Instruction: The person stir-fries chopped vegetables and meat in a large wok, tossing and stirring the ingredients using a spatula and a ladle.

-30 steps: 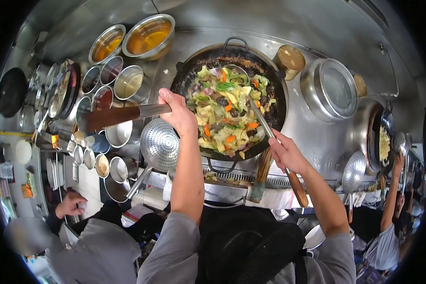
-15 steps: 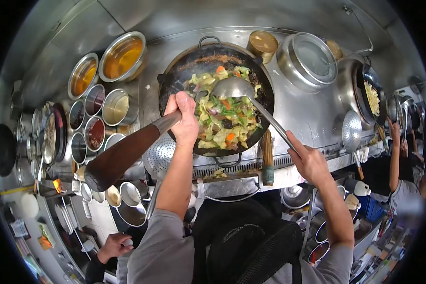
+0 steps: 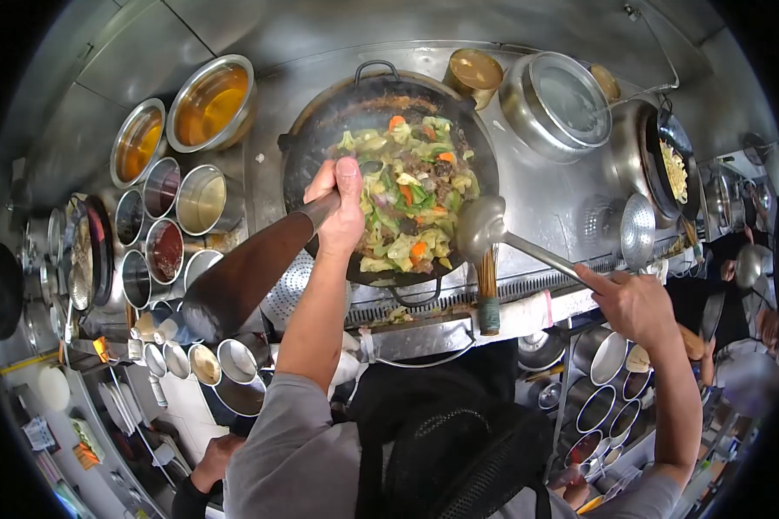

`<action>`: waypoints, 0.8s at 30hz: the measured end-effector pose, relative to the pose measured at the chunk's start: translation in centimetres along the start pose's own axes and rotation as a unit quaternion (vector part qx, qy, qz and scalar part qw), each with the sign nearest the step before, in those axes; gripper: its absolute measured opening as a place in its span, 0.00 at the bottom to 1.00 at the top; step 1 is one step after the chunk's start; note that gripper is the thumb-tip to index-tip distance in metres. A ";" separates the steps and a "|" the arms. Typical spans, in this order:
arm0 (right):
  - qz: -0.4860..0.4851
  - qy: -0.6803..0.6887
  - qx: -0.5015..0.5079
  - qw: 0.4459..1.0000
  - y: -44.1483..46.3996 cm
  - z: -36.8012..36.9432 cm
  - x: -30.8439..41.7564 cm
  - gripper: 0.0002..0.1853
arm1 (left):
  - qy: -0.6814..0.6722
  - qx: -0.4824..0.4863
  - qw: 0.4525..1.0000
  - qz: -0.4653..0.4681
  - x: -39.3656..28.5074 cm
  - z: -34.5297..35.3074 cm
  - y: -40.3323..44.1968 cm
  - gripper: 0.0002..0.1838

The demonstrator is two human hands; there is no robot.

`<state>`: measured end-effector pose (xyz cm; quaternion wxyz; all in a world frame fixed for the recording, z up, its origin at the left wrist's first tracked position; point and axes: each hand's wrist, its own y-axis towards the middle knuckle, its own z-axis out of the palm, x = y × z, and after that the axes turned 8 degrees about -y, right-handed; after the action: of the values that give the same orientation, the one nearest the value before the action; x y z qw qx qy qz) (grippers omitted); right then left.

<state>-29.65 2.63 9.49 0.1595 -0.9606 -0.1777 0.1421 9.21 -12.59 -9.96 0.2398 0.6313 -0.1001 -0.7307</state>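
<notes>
My left hand (image 3: 342, 212) is closed round the metal shaft of a tool with a thick dark wooden handle (image 3: 251, 290). The handle slants down towards the lower left, and the tool's head is out of sight behind my hand. In my right hand (image 3: 634, 303) is a metal ladle (image 3: 480, 227), held by its long handle. The ladle's bowl hangs at the right rim of a black wok (image 3: 312, 130). Chopped vegetables (image 3: 411, 195), with cabbage-like leaves and orange carrot slices, fill the wok's middle, and faint steam rises from them.
Left of the wok stand bowls of orange liquid (image 3: 208, 108) and several metal pots (image 3: 203, 199). A perforated skimmer (image 3: 636, 232) and a lidded pot (image 3: 567, 108) are at the right. A bamboo brush (image 3: 488, 303) lies at the front edge. Another person's hand (image 3: 216, 458) shows at lower left.
My right hand has moved right, carrying the ladle from above the vegetables to the wok's right rim. The wooden handle in my left hand has shifted slightly. The vegetables lie differently.
</notes>
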 end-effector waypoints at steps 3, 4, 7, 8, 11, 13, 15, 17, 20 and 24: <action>-0.029 -0.033 0.009 0.999 1.6 5.4 0.5 0.30 | 0.010 0.008 0.999 -0.031 -0.4 0.6 -0.4 0.24; -0.030 -0.017 -0.013 0.999 2.2 7.8 0.9 0.31 | 0.010 0.003 0.999 -0.032 -0.3 0.6 -0.7 0.24; -0.028 0.027 -0.070 0.997 3.9 16.7 3.7 0.35 | 0.046 0.017 0.999 -0.003 -1.6 0.8 -1.4 0.23; -0.024 0.023 -0.101 0.994 4.3 18.9 5.2 0.36 | 0.071 0.008 0.997 -0.003 -2.8 1.1 -1.7 0.22; 0.018 0.075 -0.124 0.989 7.0 21.0 9.5 0.38 | 0.071 0.003 0.997 0.028 -4.2 2.2 -2.3 0.20; 0.034 0.097 -0.129 0.986 7.8 21.7 10.1 0.38 | 0.106 0.014 0.993 0.040 -5.1 2.7 -3.1 0.19; 0.022 0.127 -0.128 0.983 8.3 21.3 9.1 0.38 | 0.111 0.011 0.993 0.046 -5.8 3.6 -4.3 0.19; 0.000 0.122 -0.098 0.988 7.4 18.5 6.2 0.36 | 0.087 -0.010 0.995 0.053 -5.0 4.0 -6.3 0.18; -0.037 0.093 -0.091 0.991 5.8 14.3 1.4 0.33 | 0.116 -0.041 0.984 0.128 -5.2 4.4 -8.4 0.18; -0.076 0.057 -0.070 0.993 3.9 9.7 -3.6 0.32 | 0.139 -0.173 0.966 0.133 -8.9 5.8 -9.9 0.20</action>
<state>-34.94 0.27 0.11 0.1122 -0.9595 -0.2507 0.0620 2.15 -0.66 -5.60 0.4517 0.6564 -0.0209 -0.6039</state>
